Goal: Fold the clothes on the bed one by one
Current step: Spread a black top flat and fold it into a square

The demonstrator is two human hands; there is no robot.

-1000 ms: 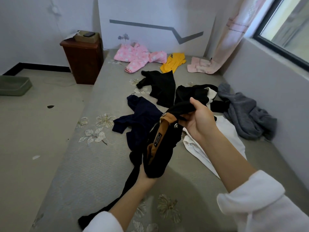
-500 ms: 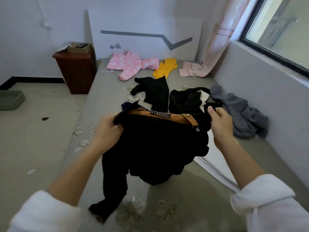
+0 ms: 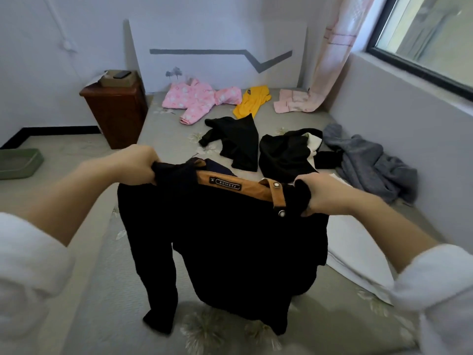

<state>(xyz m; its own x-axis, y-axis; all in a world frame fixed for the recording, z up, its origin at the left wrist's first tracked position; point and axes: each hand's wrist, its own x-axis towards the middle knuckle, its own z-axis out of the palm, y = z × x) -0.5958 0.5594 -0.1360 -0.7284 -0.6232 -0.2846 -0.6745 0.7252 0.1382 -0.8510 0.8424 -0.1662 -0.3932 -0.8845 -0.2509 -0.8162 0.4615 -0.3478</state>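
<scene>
Over the bed (image 3: 102, 290), I'd got the black top (image 3: 230, 239) from a bunched wad to hanging open: left hand (image 3: 139, 165) and right hand (image 3: 322, 196) wide apart, each clamped on a shoulder. Next step looked like laying it flat.

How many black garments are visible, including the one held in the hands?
3: the held garment between left hand and right hand; a black top mid-bed; a black-and-white garment right of it. Others may be hidden.
</scene>
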